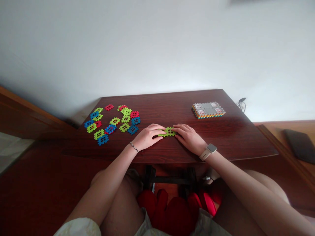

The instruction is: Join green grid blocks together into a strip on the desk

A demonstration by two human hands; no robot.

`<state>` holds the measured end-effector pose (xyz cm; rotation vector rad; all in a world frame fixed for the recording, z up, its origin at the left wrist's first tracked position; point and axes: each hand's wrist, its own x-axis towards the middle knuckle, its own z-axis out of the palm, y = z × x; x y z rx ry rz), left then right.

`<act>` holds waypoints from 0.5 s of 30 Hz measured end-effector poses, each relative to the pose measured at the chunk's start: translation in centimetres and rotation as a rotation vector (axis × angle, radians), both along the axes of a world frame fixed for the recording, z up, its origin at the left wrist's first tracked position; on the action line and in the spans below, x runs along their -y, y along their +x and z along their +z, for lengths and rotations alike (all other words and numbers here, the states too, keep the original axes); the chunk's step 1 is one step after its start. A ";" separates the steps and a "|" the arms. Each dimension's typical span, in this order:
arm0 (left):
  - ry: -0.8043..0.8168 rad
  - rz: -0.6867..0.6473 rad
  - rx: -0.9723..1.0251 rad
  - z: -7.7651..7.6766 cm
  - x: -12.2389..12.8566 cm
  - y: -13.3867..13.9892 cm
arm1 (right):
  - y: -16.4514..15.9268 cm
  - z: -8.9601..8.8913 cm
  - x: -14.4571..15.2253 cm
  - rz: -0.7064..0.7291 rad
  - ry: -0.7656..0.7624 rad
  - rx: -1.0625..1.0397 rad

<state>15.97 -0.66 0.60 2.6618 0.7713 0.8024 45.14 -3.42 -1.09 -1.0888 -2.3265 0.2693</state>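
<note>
1. A green tile [169, 131] lies flat just inside the middle of the table's [167, 108] front edge, its long axis running roughly parallel to that edge.
2. The left hand [149, 134] meets the tile's left end, the right hand [188, 135] its right; both touch it, so neither is nearer.
3. On each hand, slightly bent fingers and thumb close about an end. With the ends covered, one piece or two joined cannot be told.
4. The tile looks plastic, with notched edges and a windowpane cut-out.
5. Red, blue and green loose tiles [114, 121], some overlapping, scatter toward the table's left edge.
6. Toward the back right corner, a gray-topped stack [209, 108] shows multicolored sides on glossy, dark wood grain.
</note>
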 end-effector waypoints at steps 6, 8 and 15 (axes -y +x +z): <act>0.015 0.012 -0.020 0.1 0.0 -0.4 | 0.0 0.0 0.0 0.003 0.001 -0.002; 0.018 0.010 -0.027 0.0 0.0 -0.4 | 0.0 -0.1 -0.1 0.004 0.002 -0.004; 0.039 0.009 -0.007 0.0 0.1 -0.1 | 0.1 -0.1 0.0 -0.001 -0.001 0.003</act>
